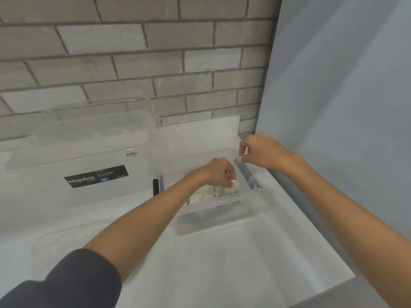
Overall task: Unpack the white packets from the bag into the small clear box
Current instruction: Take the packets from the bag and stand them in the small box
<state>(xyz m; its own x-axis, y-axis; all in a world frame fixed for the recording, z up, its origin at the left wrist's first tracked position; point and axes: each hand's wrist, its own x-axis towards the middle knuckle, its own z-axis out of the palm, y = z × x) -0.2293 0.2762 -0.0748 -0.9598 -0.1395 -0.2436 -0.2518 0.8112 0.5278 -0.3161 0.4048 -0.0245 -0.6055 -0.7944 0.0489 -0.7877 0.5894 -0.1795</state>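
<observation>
The small clear box (220, 221) stands on the white table, right of centre, with several white packets (205, 195) lying inside it. My left hand (216, 172) reaches down into the box and pinches one white packet (234, 187) near its right wall. My right hand (261, 152) is at the box's far right corner, with its fingertips pinching the rim by the blue clip handle (248, 174). No bag is recognisable in view.
A large clear Megabox tub (89, 165) with a black label stands to the left, touching the small box. A clear lid (66, 247) lies flat at front left. A brick wall runs behind; a pale blue panel (344, 107) bounds the table's right side.
</observation>
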